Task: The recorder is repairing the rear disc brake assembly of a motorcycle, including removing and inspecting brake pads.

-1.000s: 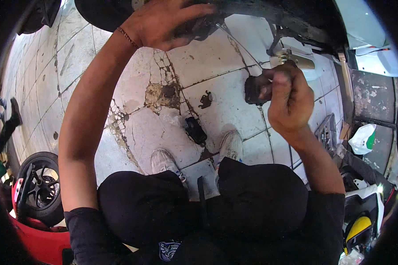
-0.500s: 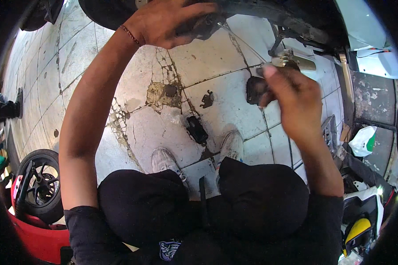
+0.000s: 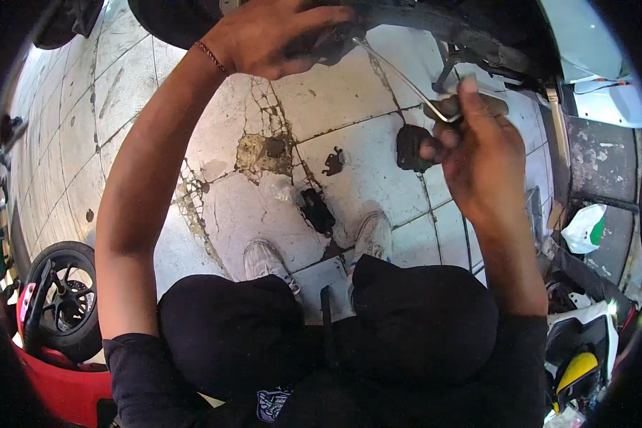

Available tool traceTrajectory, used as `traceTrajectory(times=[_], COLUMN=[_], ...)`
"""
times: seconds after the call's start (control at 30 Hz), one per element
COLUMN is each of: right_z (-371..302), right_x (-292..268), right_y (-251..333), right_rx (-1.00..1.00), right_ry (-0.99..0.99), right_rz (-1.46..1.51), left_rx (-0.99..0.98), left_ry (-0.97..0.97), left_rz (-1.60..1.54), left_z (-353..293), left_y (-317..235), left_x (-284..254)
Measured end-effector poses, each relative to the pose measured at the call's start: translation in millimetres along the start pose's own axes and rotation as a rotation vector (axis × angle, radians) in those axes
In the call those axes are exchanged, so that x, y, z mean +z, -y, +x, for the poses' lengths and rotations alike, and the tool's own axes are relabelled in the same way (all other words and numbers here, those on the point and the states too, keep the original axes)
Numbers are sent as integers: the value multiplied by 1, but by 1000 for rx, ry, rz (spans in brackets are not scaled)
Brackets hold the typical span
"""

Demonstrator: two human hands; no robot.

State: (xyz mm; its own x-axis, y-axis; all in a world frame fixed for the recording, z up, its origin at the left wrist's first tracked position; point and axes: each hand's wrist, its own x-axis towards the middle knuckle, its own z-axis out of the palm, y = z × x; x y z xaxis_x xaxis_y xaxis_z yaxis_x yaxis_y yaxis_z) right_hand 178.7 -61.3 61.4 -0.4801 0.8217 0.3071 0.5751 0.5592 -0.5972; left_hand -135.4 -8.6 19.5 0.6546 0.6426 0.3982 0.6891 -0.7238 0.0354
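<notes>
A thin, stiff metal cable [image 3: 399, 75], light and springy, best pinched near its end, runs across the upper centre of the frame; the right hand [image 3: 478, 153] closes its fingers on it while the left hand [image 3: 271, 36] grips the dark motorcycle underside [image 3: 435, 21] above cracked floor tiles [image 3: 264, 150].

A thin bent metal wire [image 3: 399, 71] is held up high, running from the dark machine part [image 3: 321, 43] at the top down to the right. A small dark flat part [image 3: 412, 146] is held just below its lower end, above the cracked tiles.
</notes>
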Motion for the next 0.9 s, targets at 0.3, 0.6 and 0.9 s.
traceTrajectory(times=[0.3,0.6,0.9], right_z=[2,-2,1], right_x=[-21,-6,-2], right_y=[16,16,10], right_rx=[-282,33,273], right_ry=[68,89,-15], right_rz=[-328,194,73], left_rx=[-57,-55,26], left_ry=[37,27,-34], left_rz=[-3,-22,-26], left_z=[-4,-2,-1], left_y=[-2,-2,-1], left_x=[-3,1,0])
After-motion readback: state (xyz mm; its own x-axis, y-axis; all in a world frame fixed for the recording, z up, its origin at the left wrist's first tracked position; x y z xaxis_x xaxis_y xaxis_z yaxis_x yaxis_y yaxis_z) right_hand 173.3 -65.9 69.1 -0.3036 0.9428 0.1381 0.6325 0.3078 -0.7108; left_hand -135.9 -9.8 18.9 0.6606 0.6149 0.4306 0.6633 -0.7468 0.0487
